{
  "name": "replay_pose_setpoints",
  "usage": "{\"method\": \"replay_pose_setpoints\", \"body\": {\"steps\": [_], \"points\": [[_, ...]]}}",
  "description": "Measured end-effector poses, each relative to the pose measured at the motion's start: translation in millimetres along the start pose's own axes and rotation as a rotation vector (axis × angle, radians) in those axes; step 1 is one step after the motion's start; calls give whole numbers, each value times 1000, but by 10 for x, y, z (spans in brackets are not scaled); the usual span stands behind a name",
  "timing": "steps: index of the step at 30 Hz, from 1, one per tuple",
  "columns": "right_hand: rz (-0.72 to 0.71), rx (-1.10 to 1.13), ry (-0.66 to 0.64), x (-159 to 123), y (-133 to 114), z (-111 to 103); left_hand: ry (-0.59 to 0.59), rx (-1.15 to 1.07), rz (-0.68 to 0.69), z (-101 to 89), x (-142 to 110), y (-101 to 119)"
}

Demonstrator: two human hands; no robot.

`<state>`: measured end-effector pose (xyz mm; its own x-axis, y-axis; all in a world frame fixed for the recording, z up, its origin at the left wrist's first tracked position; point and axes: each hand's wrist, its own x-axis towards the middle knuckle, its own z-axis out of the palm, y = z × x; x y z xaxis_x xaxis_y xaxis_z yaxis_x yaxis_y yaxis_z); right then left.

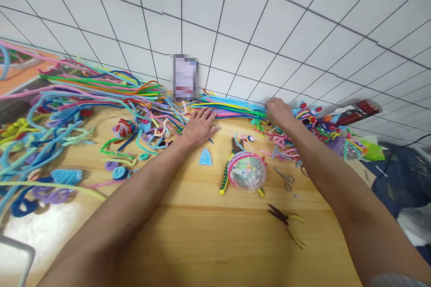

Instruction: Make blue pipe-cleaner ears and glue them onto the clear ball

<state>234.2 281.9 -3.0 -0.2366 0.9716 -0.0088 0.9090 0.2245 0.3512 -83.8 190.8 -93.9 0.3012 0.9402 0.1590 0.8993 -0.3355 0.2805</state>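
Along the foot of the tiled wall lies a bundle of pipe cleaners in blue, yellow, green and pink. My left hand rests palm down at the bundle's left part, fingers spread. At its right end, my right hand has its fingers curled by the wall; whatever they grip is hidden. Below my left hand is a small flat light-blue piece. A clear round container with pink rings stands on green-and-yellow pliers. Small scissors lie to its right, and yellow-handled pliers lie nearer me.
Many loose pipe cleaners and coiled shapes cover the left of the wooden table. A blurred upright screen leans on the wall. Colourful pieces and a dark red cylinder are at the right.
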Motion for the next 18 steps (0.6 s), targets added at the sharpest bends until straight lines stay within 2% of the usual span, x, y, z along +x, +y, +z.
{"method": "replay_pose_setpoints", "body": {"steps": [5, 10, 18], "points": [[25, -33, 97, -62, 57, -92, -9, 12, 0, -10, -3, 11], [86, -64, 91, -173, 169, -127, -26, 27, 3, -29, -3, 18], [193, -80, 163, -421, 568, -279, -6, 10, 5, 12, 1, -5]]}}
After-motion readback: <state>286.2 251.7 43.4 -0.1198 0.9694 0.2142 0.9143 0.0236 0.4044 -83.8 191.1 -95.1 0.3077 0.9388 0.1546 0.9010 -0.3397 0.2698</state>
